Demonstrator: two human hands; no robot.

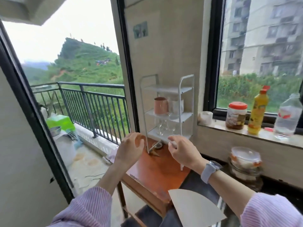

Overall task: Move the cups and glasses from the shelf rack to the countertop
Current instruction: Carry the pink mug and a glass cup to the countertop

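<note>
Hovering near the white rack [167, 110], left hand [131, 149] and right hand [183, 151] both loosely curled, holding nothing. Pink cup [161, 106] and clear glass [176, 108] on middle shelf; stemmed glasses [164, 127] on bottom shelf. Rack stands at far end of the wooden countertop [157, 171].

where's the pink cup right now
The pink cup stands on the middle tier of the white shelf rack, left side, beside a clear glass.
</note>
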